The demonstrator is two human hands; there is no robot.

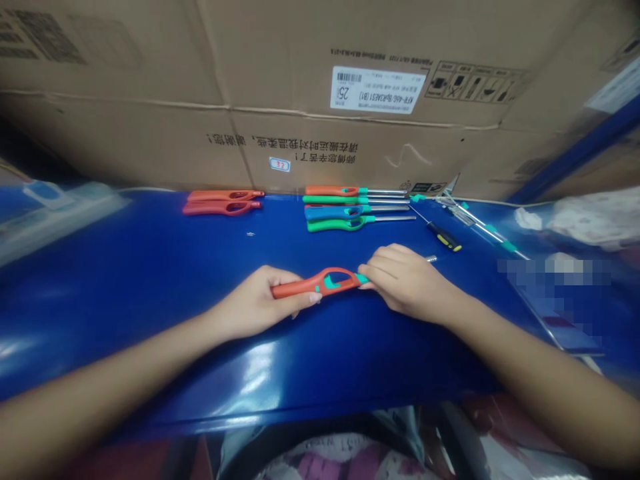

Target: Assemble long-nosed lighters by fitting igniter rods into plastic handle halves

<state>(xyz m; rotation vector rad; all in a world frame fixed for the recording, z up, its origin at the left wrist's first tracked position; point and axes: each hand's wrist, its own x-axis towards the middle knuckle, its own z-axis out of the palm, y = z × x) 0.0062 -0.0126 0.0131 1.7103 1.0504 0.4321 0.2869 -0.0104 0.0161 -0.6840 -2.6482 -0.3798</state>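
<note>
An orange-red long-nosed gas lighter (pixel 296 287) with teal trigger parts lies level between my hands above the blue table. My left hand (pixel 263 300) is closed around the handle end, its thumb along the near side. My right hand (pixel 405 283) grips the other end by the teal collar, and its fingers cover most of the metal tube. A bit of silver tip (pixel 431 258) shows beyond that hand. Behind my hands lies a row of lighters with metal tubes, among them an orange one (pixel 325 191), a blue one (pixel 325 213) and a green one (pixel 330 226).
Two orange handles without tubes (pixel 215 208) lie at the back left. A black-and-yellow screwdriver (pixel 445 238) and loose metal tubes with teal parts (pixel 493 231) lie back right. A cardboard wall (pixel 175 147) closes off the rear; a phone-like slab (pixel 555 327) sits at right.
</note>
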